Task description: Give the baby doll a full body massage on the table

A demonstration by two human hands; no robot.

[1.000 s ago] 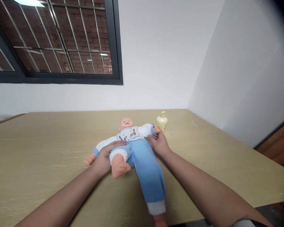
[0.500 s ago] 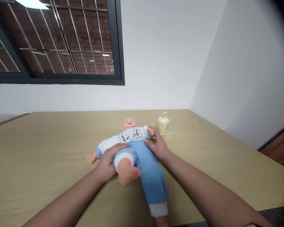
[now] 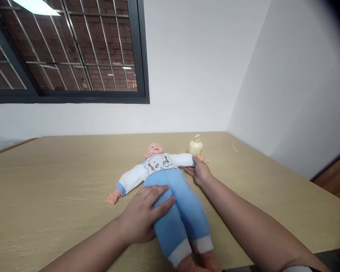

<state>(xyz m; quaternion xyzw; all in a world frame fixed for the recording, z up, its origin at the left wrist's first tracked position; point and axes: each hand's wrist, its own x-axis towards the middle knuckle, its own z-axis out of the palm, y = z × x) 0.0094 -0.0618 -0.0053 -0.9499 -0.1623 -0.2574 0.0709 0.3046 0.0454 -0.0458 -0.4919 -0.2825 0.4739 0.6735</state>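
Observation:
A baby doll lies on its back on the table, its head toward the wall and its feet toward me. It wears a white top with an elephant face and blue trousers with white cuffs. My left hand lies across the thigh of the doll's leg on the left, closed over it, thumb a little apart from the fingers. At the blue cuff of the doll's outstretched arm on the right, my right hand grips the wrist between thumb and fingers. Both doll legs are stretched out, the feet partly cut off below.
A cream pump bottle stands just behind the doll's hand on the right. The wooden table meets a white wall at the back. A thin pale strand lies at the right. A barred window is at upper left.
The doll's bent leg on the left has been straightened and lowered, with my left hand now on top of the thigh. My right hand has drawn the doll's other-side arm outward to the right.

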